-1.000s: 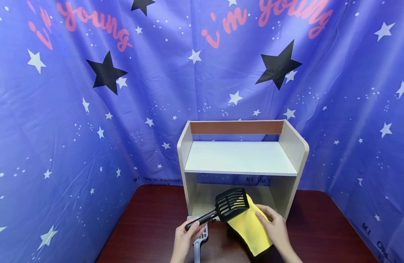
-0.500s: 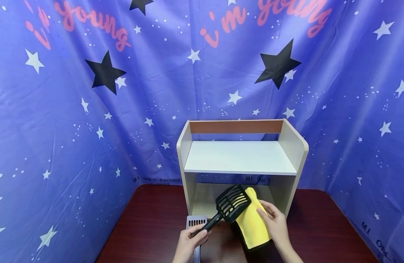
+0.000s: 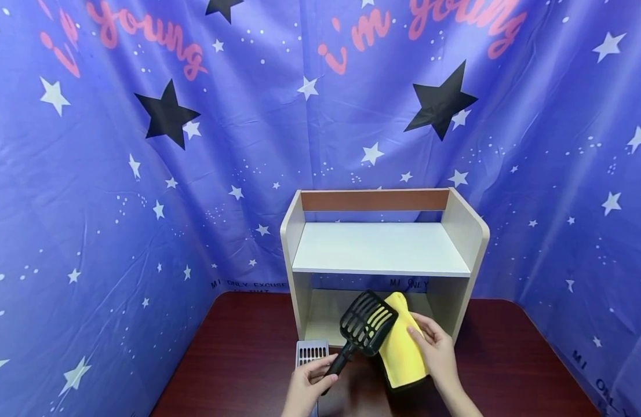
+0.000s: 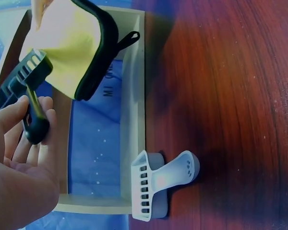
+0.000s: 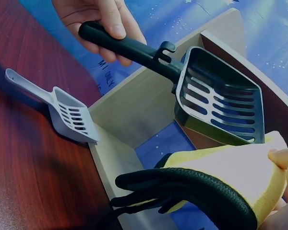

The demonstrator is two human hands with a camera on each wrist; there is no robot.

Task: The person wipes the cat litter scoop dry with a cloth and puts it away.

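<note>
My left hand [image 3: 309,387] pinches the handle of a black slotted litter scoop [image 5: 168,69] between thumb and fingers. The scoop's head is tilted up and to the right. In my right hand [image 3: 437,354] is a yellow cloth with a black edge and a small loop [image 4: 127,41], gripped near its top. Part of the cloth [image 3: 405,356] lies behind the scoop's head, and yellow shows through the slots in the head view. A grey slotted scoop [image 4: 172,178] lies on the table, below and partly behind my left hand in the head view.
A small two-tier shelf unit [image 3: 380,249] with a white middle board and pale side panels stands behind the hands. The dark red wooden table [image 3: 237,347] is under everything. A blue star-printed curtain [image 3: 258,145] encloses the back and sides.
My left hand has shifted right and slightly down, and the scoop points more steeply upward. The cloth's lower edge has moved up and right. More of the grey scoop's slotted head shows.
</note>
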